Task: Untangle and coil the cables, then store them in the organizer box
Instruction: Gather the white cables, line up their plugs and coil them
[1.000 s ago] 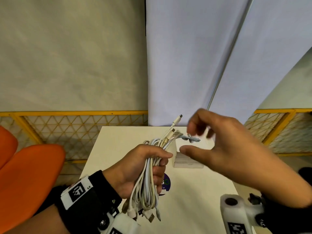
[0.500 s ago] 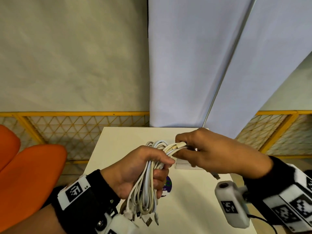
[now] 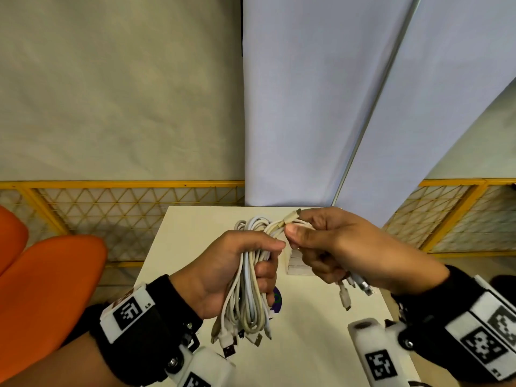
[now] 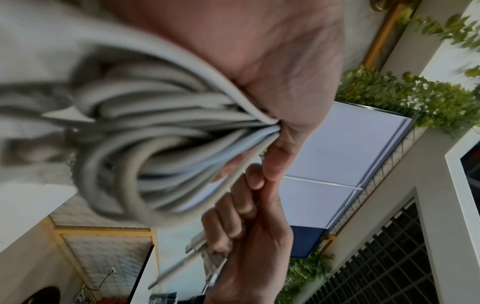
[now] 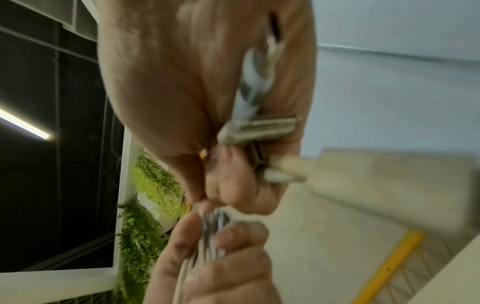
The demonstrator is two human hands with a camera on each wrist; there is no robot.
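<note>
A bundle of white and grey cables (image 3: 247,277) is gripped in my left hand (image 3: 237,272) above the table, its plugs (image 3: 231,342) hanging below the fist. My right hand (image 3: 318,244) pinches several cable ends (image 3: 290,219) at the top of the bundle, right beside the left thumb. More plugs (image 3: 354,289) dangle under the right palm. In the left wrist view the cable loops (image 4: 161,144) fill the fist. The right wrist view shows connectors (image 5: 262,127) held in the curled fingers. A small white box (image 3: 297,265) sits on the table behind the hands, mostly hidden.
The cream table (image 3: 307,344) lies below the hands, with a round sticker (image 3: 277,298) on it. A yellow mesh fence (image 3: 125,216) runs behind the table. An orange chair (image 3: 47,289) stands at the left. White curtains (image 3: 321,107) hang behind.
My right hand was open and apart from the bundle; it closed on the cable ends at the top and now pinches them next to the left thumb. The left hand kept its grip.
</note>
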